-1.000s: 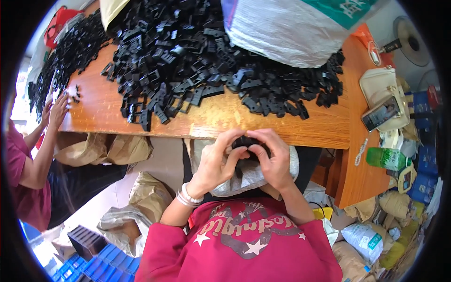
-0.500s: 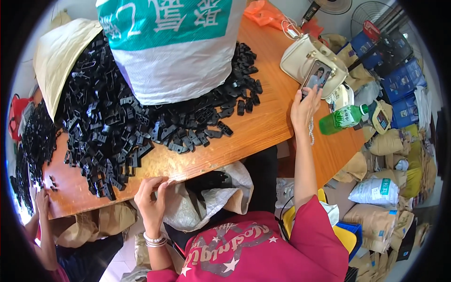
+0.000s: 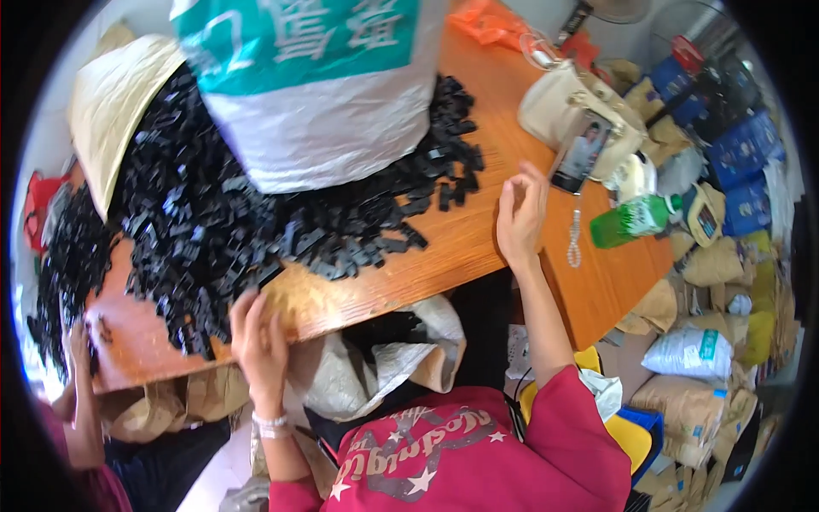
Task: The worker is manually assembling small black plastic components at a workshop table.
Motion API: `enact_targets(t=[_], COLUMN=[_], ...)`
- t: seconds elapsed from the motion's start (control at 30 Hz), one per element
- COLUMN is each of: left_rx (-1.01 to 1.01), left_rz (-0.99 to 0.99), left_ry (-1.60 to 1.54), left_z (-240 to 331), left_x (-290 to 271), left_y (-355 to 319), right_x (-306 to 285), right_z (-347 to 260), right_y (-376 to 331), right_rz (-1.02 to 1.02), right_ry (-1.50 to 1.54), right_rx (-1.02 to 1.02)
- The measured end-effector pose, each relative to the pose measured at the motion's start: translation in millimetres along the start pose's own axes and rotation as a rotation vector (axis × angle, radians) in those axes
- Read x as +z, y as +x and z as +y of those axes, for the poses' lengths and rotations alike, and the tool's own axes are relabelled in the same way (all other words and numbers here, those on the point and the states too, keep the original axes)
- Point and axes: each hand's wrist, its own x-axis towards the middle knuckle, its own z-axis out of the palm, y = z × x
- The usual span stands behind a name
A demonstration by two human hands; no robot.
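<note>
Over the front edge of the wooden table (image 3: 341,299), my left hand (image 3: 260,341) hangs with its fingers loosely apart, holding nothing I can see. Just beyond its fingertips lies the near edge of a big heap of small black plastic parts (image 3: 205,222). My right hand (image 3: 522,213) is raised over the right part of the table, fingers stretched and empty. Beside it, a phone (image 3: 582,154) with a lit screen leans against a cream handbag (image 3: 554,107); a beaded strap (image 3: 575,239) trails from the phone. An open woven sack (image 3: 375,367) with black parts inside sits at my lap.
A large white and green woven bag (image 3: 316,128) stands on the heap, with a straw hat (image 3: 119,111) to its left. A green bottle (image 3: 631,220) is at the right. A co-worker's hand (image 3: 77,350) touches another black heap at far left. Sacks (image 3: 682,401) crowd the right floor.
My right hand has let go of the phone and moved left, away from it. My left hand has shifted slightly left and up toward the black parts.
</note>
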Motion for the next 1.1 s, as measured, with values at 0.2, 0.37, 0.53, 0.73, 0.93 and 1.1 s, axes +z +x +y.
enact_targets(t=[0.2, 0.37, 0.53, 0.73, 0.93, 1.1], left_rx=[0.088, 0.008, 0.002, -0.003, -0.023, -0.403], left_rz=[-0.147, -0.214, -0.265, -0.253, -0.224, -0.031], left_ry=[0.31, 0.307, 0.182, 0.04, 0.039, -0.437], left_z=[-4, 6, 11, 13, 12, 9], left_x=[38, 24, 19, 11, 6, 4], left_y=[39, 31, 11, 0, -5, -24], right_x=[20, 49, 56, 53, 56, 45], right_z=[-100, -153, -169, -174, -177, -147], right_y=[-49, -63, -72, -71, -71, -68], right_rz=[-0.282, -0.373, -0.418, -0.477, -0.572, -0.429], right_ry=[0.329, 0.273, 0.16, 0.162, 0.179, 0.174], right_rx=[-0.386, -0.383, -0.393, -0.353, -0.402, -0.28])
